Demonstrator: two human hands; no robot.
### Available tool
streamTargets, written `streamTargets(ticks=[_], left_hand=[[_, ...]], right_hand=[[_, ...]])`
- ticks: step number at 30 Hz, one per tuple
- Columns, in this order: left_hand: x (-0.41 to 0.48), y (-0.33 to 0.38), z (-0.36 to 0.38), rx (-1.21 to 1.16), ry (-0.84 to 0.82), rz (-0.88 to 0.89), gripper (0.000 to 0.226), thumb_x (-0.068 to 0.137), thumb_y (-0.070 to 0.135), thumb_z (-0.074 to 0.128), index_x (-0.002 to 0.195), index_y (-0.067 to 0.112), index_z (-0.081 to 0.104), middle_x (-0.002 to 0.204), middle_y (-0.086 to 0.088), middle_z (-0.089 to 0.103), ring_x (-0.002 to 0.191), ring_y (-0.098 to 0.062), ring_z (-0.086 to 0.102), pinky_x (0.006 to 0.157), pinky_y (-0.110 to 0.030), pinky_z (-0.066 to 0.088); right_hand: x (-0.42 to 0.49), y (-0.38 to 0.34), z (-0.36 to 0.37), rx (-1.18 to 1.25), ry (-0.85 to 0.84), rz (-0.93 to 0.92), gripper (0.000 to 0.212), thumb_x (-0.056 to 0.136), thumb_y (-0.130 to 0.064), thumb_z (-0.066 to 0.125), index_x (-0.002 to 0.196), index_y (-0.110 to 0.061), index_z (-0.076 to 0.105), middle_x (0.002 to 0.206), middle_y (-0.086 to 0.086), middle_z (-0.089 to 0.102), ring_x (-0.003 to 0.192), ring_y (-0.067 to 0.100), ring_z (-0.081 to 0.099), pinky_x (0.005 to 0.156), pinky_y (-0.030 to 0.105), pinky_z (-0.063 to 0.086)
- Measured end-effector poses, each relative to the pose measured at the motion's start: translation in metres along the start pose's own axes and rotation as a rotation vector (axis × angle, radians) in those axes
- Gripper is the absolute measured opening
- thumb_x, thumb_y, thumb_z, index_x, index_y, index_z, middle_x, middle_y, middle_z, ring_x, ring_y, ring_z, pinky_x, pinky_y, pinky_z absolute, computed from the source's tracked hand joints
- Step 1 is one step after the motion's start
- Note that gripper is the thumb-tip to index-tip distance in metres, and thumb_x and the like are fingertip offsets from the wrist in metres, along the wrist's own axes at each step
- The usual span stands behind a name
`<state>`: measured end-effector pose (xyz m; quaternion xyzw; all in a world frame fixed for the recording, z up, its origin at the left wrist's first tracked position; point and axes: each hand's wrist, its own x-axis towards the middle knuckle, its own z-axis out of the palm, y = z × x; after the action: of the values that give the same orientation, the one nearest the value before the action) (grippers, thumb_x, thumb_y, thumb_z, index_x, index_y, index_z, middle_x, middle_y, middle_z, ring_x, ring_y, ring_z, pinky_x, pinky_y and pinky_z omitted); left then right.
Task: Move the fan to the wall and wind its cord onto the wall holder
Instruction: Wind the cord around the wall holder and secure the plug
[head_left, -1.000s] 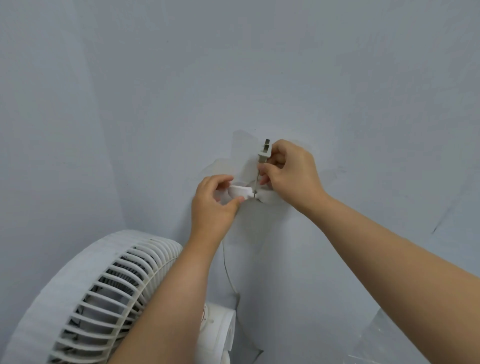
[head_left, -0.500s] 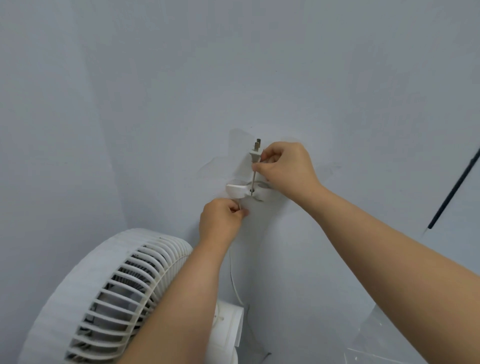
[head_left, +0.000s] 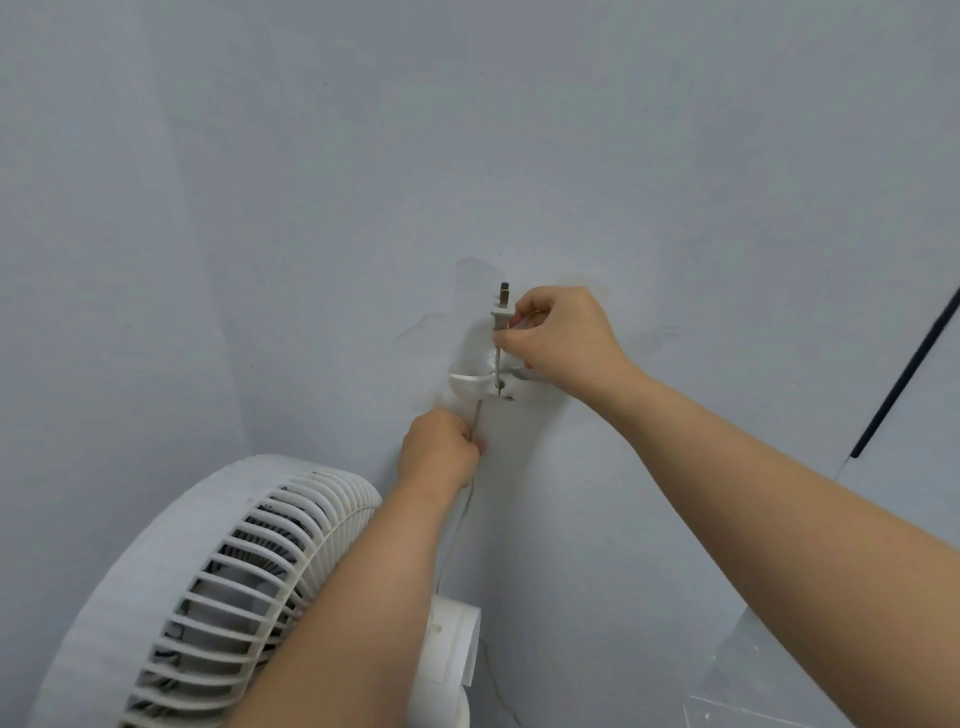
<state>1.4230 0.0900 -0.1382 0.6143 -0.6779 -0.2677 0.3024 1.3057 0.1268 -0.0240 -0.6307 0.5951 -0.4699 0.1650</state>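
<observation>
White plastic makes up nearly everything that matters from the head camera: the fan (head_left: 208, 587) stands low on the left, close against the wall (head_left: 311, 208), and the holder (head_left: 480, 384) is fixed to that wall above it.

The cord (head_left: 475, 415) runs up from the fan, through the left hand (head_left: 441, 452), under the holder, then up a slot in its front to the plug (head_left: 502, 312), whose prongs point up. How many turns already lie on the holder cannot be told.

To do this step well, I would keep the length between the two hands taut, so that the cord seats firmly in the slot rather than slipping off. The plug end should stay anchored while the lower hand takes up the slack. A hard tug might loosen the holder, so gentle tension seems wise.

The right hand (head_left: 563, 338) reaches in from the right with its arm nearly straight, thumb and forefinger pinching the cord just below the plug. The left hand is fisted around the cord just beneath the holder, knuckles towards the camera.
</observation>
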Motion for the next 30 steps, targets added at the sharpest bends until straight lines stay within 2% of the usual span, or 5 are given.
streamTargets(ticks=[11, 18, 21, 24, 30], left_hand=[[0.000, -0.007, 0.001, -0.254, -0.054, 0.033, 0.034, 0.082, 0.020, 0.068, 0.050, 0.012, 0.060, 0.045, 0.001, 0.059, 0.043, -0.013, 0.059, 0.057, -0.027, 0.054], [-0.006, -0.009, -0.009, -0.412, -0.056, 0.014, 0.031, 0.084, 0.011, 0.065, 0.054, 0.012, 0.060, 0.056, -0.002, 0.060, 0.039, 0.002, 0.057, 0.043, -0.011, 0.045], [-0.009, -0.009, -0.010, -0.452, -0.117, 0.013, 0.027, 0.085, 0.010, 0.064, 0.059, 0.011, 0.062, 0.060, -0.003, 0.062, 0.042, 0.002, 0.059, 0.045, -0.012, 0.047], [-0.012, -0.007, -0.011, -0.494, -0.181, 0.032, 0.025, 0.086, 0.009, 0.064, 0.061, 0.011, 0.064, 0.060, -0.002, 0.064, 0.046, 0.001, 0.061, 0.048, -0.013, 0.048], [-0.013, -0.006, -0.014, -0.571, -0.196, 0.024, 0.022, 0.088, 0.008, 0.060, 0.067, 0.008, 0.065, 0.050, 0.008, 0.064, 0.048, -0.001, 0.063, 0.050, -0.012, 0.049]], right_hand=[[-0.024, 0.022, 0.003, -0.113, 0.168, -0.068, 0.019, 0.083, -0.026, 0.066, 0.067, -0.017, 0.061, 0.054, -0.005, 0.050, 0.051, 0.010, 0.045, 0.050, 0.018, 0.035], [-0.056, 0.055, 0.005, -0.093, 0.268, 0.092, 0.024, 0.082, -0.013, 0.048, 0.065, -0.001, 0.060, 0.060, 0.012, 0.065, 0.056, 0.028, 0.063, 0.057, 0.037, 0.052], [-0.066, 0.074, 0.020, -0.028, 0.171, 0.253, 0.024, 0.081, -0.009, 0.046, 0.067, 0.003, 0.061, 0.065, 0.011, 0.070, 0.057, 0.018, 0.068, 0.063, 0.039, 0.055], [-0.064, 0.092, 0.037, -0.015, -0.111, 0.385, 0.017, 0.086, -0.008, 0.050, 0.086, -0.013, 0.067, 0.099, 0.009, 0.072, 0.093, 0.021, 0.068, 0.080, 0.035, 0.052], [-0.061, 0.094, 0.046, 0.213, -0.486, 0.608, 0.043, 0.084, -0.003, 0.060, 0.126, -0.008, 0.053, 0.123, 0.009, 0.063, 0.119, 0.018, 0.054, 0.075, 0.020, 0.038]])
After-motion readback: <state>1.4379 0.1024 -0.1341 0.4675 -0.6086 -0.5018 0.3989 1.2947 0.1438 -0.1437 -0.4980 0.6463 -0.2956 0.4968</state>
